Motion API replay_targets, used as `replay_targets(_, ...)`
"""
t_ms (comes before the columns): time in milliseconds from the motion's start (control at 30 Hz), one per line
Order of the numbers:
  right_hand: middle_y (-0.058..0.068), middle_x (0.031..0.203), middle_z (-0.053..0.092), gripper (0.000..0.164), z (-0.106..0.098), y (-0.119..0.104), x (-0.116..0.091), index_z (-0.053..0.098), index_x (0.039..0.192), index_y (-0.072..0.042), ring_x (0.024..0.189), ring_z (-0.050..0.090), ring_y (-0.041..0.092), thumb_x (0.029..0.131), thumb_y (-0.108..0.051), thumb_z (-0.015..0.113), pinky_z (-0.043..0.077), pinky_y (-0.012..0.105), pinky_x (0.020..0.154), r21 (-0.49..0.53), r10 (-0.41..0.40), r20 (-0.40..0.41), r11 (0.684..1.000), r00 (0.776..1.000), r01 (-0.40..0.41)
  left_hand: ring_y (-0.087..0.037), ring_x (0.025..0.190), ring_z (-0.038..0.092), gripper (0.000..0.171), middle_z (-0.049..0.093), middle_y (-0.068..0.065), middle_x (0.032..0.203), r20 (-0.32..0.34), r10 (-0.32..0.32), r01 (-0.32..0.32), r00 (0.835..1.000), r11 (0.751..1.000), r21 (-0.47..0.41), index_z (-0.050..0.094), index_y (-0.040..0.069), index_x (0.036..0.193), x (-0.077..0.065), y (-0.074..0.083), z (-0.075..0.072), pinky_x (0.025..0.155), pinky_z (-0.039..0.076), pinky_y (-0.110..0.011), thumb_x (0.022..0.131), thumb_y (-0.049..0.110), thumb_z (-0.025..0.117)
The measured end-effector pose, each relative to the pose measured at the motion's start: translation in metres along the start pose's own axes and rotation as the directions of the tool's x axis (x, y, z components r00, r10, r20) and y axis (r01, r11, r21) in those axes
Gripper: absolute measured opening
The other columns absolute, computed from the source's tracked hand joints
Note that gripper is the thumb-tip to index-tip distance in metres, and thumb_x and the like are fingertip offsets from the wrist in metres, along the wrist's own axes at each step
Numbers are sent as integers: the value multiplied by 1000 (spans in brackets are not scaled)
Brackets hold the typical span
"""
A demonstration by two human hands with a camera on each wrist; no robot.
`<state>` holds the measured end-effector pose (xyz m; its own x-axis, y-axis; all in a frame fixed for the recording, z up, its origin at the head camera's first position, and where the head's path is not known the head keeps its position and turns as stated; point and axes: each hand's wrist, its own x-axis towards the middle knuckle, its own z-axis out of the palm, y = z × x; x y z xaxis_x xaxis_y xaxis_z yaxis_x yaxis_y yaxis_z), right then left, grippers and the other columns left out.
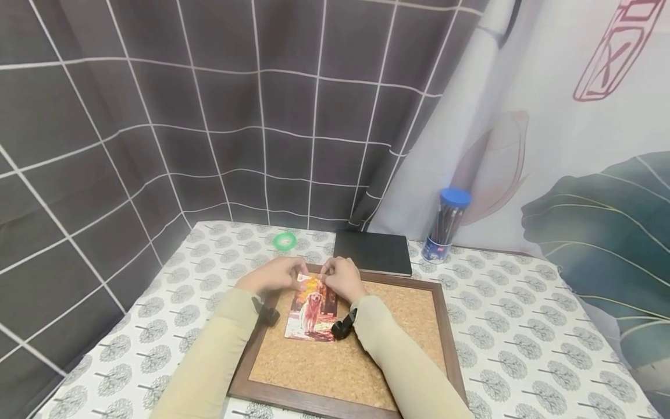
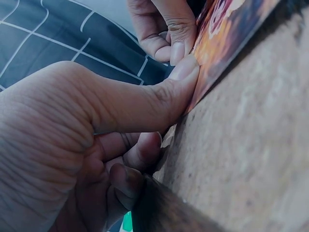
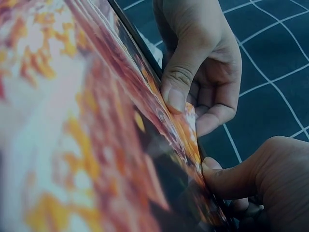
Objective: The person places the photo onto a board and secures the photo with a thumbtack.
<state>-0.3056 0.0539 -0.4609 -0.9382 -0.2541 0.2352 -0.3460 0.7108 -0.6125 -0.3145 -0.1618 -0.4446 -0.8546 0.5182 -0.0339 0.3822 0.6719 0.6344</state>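
A photo print of a golden dog among autumn colours [image 1: 311, 314] lies on the left part of a wood-framed cork board [image 1: 403, 314]. My left hand [image 1: 276, 275] pinches the print's upper left corner, thumb on its face, as the right wrist view shows. Beside it, my right hand [image 1: 345, 279] holds the top edge between thumb and fingers, close to the board's far frame. In the left wrist view the left thumb [image 2: 145, 99] presses the print's edge, and the right hand [image 2: 166, 29] is just beyond it.
Behind the board lies a black flat notebook [image 1: 373, 252], with a roll of green tape [image 1: 285, 241] to its left. A blue-lidded clear tub of pens [image 1: 445, 226] stands to its right. The tree-patterned tablecloth [image 1: 502, 349] meets a dark checked curtain [image 1: 282, 151] at the back.
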Motion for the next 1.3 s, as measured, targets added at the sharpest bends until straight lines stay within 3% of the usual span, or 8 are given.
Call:
replay_targets(167, 1, 73, 50, 10, -1, 1, 0, 67, 76, -16, 77, 44, 21, 81, -18, 76, 38, 37, 76, 3, 1, 3, 1000, 1000, -1, -17, 80, 59, 28, 64, 2, 92, 0, 13, -13, 1000, 1000, -11, 64, 19, 100, 0, 1, 0, 79, 51, -40, 79, 22, 83)
replay_targets(267, 1, 72, 50, 9, -1, 3, 0, 66, 78, -15, 77, 45, 21, 81, -20, 73, 42, 40, 83, 12, 8, 1, 1000, 1000, -8, -17, 82, 60, 29, 65, 1, 95, -2, 18, -18, 1000, 1000, -19, 65, 19, 101, 0, 2, 0, 80, 52, -41, 79, 21, 83)
replay_targets(500, 1, 76, 61, 11, -7, 5, 1, 66, 88, -13, 75, 54, 19, 88, -24, 67, 46, 37, 75, 168, 110, 49, 979, 993, -117, -17, 87, 61, 27, 66, 1, 100, 3, 18, -18, 1000, 1000, -20, 65, 18, 104, -2, 2, 0, 83, 52, -41, 82, 19, 80)
replay_targets(667, 2, 88, 67, 16, -15, 8, 2, 70, 95, -11, 82, 59, 17, 95, -26, 63, 49, 37, 82, 204, 108, 72, 972, 992, -120, -17, 92, 61, 22, 65, 2, 99, -12, 29, -29, 1000, 999, -18, 65, 19, 105, -1, -1, 1, 88, 52, -43, 86, 19, 77)
replay_targets(767, 2, 89, 68, 19, -23, 12, 0, 70, 99, -10, 76, 60, 15, 98, -26, 62, 51, 35, 76, 227, 97, 115, 966, 989, -121, -17, 94, 61, 21, 65, 3, 100, -4, 22, -22, 1000, 999, -26, 65, 20, 105, -2, 0, 2, 89, 51, -43, 87, 19, 76)
replay_targets(900, 7, 88, 69, 20, -43, 19, -2, 71, 104, -7, 67, 61, 19, 100, -25, 62, 53, 31, 61, 302, 85, 188, 943, 979, -140, -17, 94, 61, 21, 65, 3, 100, -5, 17, -18, 1000, 999, -28, 65, 21, 105, -3, 2, 3, 89, 51, -43, 87, 19, 77)
replay_targets(1100, 13, 91, 71, 23, -90, 40, -10, 72, 107, -8, 80, 66, 27, 100, -28, 62, 54, 33, 70, 244, -41, 177, 970, 983, -3, -18, 96, 61, 22, 65, 2, 102, -11, 22, -22, 1000, 1000, -18, 65, 20, 106, -4, 3, -1, 91, 51, -45, 87, 22, 77)
replay_targets(1300, 19, 100, 70, 27, -139, 80, -44, 68, 114, -1, 87, 66, 34, 101, -24, 62, 56, 35, 75, 256, -110, 143, 964, 984, 70, -18, 96, 61, 21, 65, 2, 102, -7, 14, -14, 1000, 1000, -16, 65, 21, 106, -5, 3, -2, 91, 51, -45, 87, 21, 76)
